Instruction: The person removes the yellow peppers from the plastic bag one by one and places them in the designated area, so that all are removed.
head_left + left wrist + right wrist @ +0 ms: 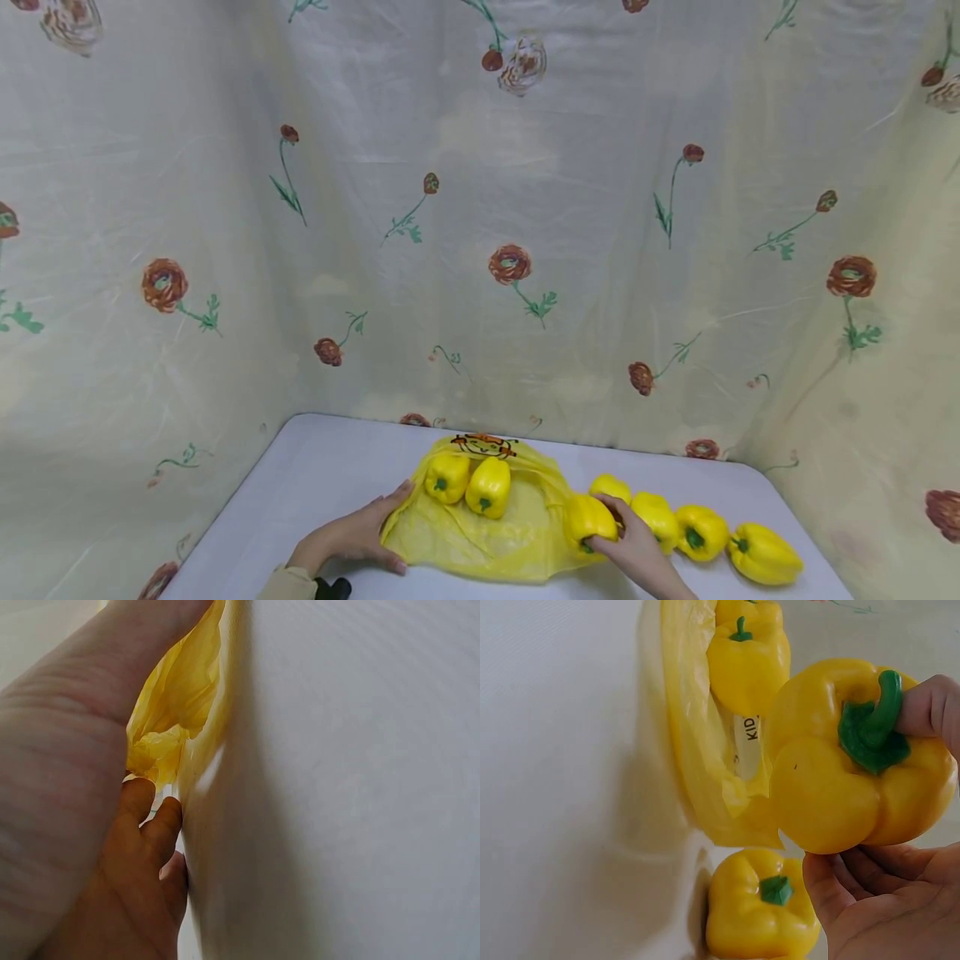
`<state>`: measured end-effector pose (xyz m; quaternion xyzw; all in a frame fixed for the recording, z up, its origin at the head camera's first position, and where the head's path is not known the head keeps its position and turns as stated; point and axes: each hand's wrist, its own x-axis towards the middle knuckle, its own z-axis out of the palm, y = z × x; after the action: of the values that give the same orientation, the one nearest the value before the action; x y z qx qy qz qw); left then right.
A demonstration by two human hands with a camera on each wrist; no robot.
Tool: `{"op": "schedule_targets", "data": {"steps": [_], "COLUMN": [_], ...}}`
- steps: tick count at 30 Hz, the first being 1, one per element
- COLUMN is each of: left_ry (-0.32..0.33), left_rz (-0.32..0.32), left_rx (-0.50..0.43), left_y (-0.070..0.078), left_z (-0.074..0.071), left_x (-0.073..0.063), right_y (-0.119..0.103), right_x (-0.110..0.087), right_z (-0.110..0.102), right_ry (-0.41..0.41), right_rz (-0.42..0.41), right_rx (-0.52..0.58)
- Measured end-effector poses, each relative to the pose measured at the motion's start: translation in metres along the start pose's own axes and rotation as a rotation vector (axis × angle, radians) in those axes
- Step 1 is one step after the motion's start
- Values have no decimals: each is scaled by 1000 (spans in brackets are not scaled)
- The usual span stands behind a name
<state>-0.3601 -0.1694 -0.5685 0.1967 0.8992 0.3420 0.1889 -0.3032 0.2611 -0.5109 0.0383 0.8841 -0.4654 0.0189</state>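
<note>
A thin yellow plastic bag (480, 546) lies on the white table with its opening toward me. Two yellow bell peppers (488, 487) sit inside it, side by side. My left hand (360, 532) rests at the bag's left edge, thumb and fingers spread apart against the plastic. In my right hand (637, 546) is another yellow bell pepper (862, 761), gripped between thumb and fingers at the bag's right edge. The thumb lies by its green stem in the right wrist view. Beneath it in that view, a loose bell pepper (761, 907) stands on the table.
Several yellow bell peppers (701, 533) stand in a row on the right of the table (330, 467). A dark object (333, 588) shows near my left wrist. Flower-printed curtains (510, 333) hang close round the table's back and sides.
</note>
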Motion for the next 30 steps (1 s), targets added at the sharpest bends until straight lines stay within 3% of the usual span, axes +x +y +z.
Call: {"op": "schedule_targets", "data": {"steps": [15, 23, 30], "left_ry": [2, 1, 6], "left_rz": [39, 28, 57], "left_rx": [-1, -3, 7], "left_y": [2, 3, 5], "left_z": [-1, -3, -1], "left_x": [-4, -4, -5], "right_y": [20, 34, 42], "right_x": [-7, -4, -4], "right_z": [-13, -13, -12], "right_ry": [-36, -60, -69], "right_rz": [83, 123, 154], "right_rx": [-56, -59, -72]}}
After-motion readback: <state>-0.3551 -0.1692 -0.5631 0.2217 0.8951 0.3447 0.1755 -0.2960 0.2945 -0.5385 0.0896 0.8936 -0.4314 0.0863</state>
